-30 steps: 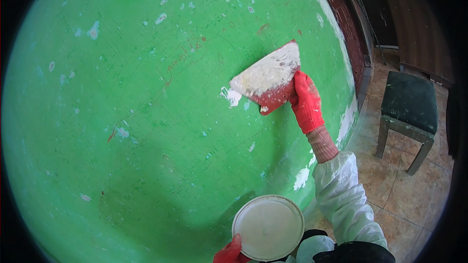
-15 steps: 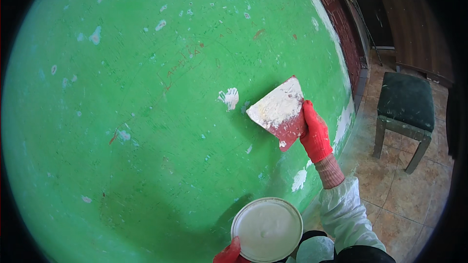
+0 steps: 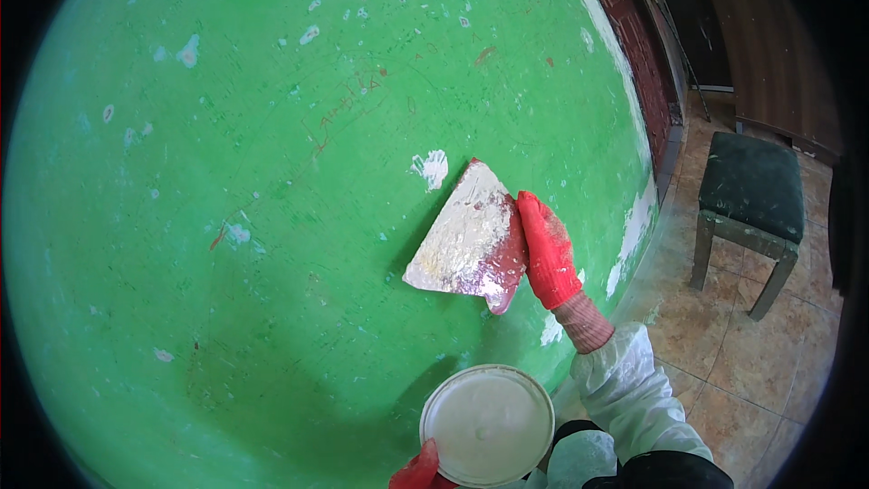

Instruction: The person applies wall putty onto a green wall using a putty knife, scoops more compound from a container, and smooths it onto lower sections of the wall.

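Note:
My right hand (image 3: 548, 252), in a red glove, grips a wide red putty knife (image 3: 471, 231). White putty coats most of its blade, which is close to the green wall (image 3: 299, 217); whether it touches cannot be made out. Just above the blade's left side is a white putty patch (image 3: 433, 168) on the wall. At the bottom, my left hand (image 3: 418, 469), also red-gloved, holds the rim of a round white lid (image 3: 489, 426) with a pale, flat surface. Most of the left fingers are hidden beneath it.
Scuffs and chipped spots mark the wall, with more white patches (image 3: 634, 235) along its right edge. A dark red door (image 3: 625, 27) lies beyond that. A stool (image 3: 753, 186) with a dark green seat stands on the tiled floor (image 3: 697, 335) to the right.
My right hand has moved left and down with the putty knife, whose blade has turned to point lower left. The lid in my left hand has shifted slightly left.

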The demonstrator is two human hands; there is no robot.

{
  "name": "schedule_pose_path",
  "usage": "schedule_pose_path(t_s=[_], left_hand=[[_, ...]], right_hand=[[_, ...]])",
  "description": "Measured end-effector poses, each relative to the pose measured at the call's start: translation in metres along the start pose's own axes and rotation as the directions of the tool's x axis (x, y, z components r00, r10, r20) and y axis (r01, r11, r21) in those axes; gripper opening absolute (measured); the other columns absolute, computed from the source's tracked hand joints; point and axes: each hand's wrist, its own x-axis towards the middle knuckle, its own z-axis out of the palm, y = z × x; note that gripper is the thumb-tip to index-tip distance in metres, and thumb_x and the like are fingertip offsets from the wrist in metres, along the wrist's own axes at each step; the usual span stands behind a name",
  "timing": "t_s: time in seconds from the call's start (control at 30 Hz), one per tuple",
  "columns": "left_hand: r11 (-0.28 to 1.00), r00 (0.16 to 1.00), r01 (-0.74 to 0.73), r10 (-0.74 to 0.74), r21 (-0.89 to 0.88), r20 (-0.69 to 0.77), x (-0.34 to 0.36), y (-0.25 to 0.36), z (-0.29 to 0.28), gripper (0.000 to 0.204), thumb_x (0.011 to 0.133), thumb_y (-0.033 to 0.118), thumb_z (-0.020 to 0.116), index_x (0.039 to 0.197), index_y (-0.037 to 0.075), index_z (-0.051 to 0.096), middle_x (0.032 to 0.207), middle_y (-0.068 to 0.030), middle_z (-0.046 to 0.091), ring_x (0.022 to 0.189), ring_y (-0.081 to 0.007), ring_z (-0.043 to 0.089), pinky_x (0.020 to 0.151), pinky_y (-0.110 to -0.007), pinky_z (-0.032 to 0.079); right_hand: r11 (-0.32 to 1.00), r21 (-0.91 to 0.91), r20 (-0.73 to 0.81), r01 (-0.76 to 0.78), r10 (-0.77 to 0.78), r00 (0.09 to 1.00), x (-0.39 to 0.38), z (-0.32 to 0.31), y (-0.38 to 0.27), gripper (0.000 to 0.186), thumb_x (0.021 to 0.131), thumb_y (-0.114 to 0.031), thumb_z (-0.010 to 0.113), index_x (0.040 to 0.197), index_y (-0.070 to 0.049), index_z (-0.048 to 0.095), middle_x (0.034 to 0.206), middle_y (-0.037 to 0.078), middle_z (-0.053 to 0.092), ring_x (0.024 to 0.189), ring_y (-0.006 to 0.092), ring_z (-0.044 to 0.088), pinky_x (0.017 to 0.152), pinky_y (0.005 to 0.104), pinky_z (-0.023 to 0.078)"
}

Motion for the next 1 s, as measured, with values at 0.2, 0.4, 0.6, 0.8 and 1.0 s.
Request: schedule_pose_path(t_s=[0.2,0.4,0.6,0.8,1.0], left_hand=[[0.743,0.926,0.352,-0.363,-0.569,0.099,-0.003,-0.010,-0.011,0.043,0.100,0.033,0.054,0.118,-0.006,0.058,0.106,-0.0121,0.067,0.091,-0.0188,0.067,0.075,-0.031,0.056],[0.687,0.907,0.389,-0.402,-0.613,0.125,-0.002,-0.004,-0.014,0.044,0.100,0.032,0.052,0.123,-0.005,0.056,0.114,-0.0131,0.064,0.102,-0.0206,0.065,0.084,-0.034,0.056],[0.757,0.923,0.375,-0.359,-0.536,0.139,-0.013,-0.011,-0.023,0.045,0.101,0.031,0.050,0.128,-0.005,0.053,0.115,-0.0127,0.064,0.102,-0.0205,0.065,0.087,-0.035,0.055],[0.652,0.900,0.416,-0.396,-0.634,0.184,-0.011,-0.016,-0.015,0.044,0.102,0.032,0.048,0.125,-0.004,0.057,0.112,-0.0104,0.065,0.098,-0.0165,0.064,0.081,-0.033,0.056],[0.653,0.852,0.509,-0.475,-0.561,0.221,0.023,-0.033,-0.007,0.058,0.098,0.039,0.055,0.134,-0.006,0.047,0.122,-0.0161,0.061,0.105,-0.0237,0.065,0.083,-0.037,0.057]], right_hand=[[0.997,-0.078,-0.016,-0.001,0.000,1.000,0.008,0.005,0.010,0.041,0.098,-0.039,0.050,0.106,-0.001,0.062,0.095,0.005,0.060,0.088,0.0138,0.054,0.079,0.0300,0.044],[0.978,0.197,0.028,0.063,-0.070,0.997,0.025,-0.026,0.009,0.044,0.097,-0.041,0.057,0.116,-0.002,0.063,0.105,0.000,0.063,0.097,0.0100,0.056,0.086,0.0264,0.046],[0.967,0.178,0.214,-0.180,0.141,0.967,0.001,-0.054,-0.026,0.042,0.095,-0.050,0.055,0.092,-0.010,0.067,0.066,-0.002,0.060,0.049,0.0055,0.051,0.041,0.0221,0.038],[0.786,0.456,0.031,-0.417,0.454,0.890,-0.026,-0.113,0.014,0.035,0.095,-0.047,0.057,0.081,-0.015,0.062,0.056,-0.005,0.053,0.041,0.0072,0.046,0.037,0.0231,0.032],[0.804,-0.047,0.025,-0.593,0.594,0.804,-0.091,-0.104,-0.001,0.043,0.094,-0.055,0.054,0.082,-0.016,0.066,0.053,-0.004,0.051,0.038,0.0100,0.043,0.034,0.0266,0.029]])
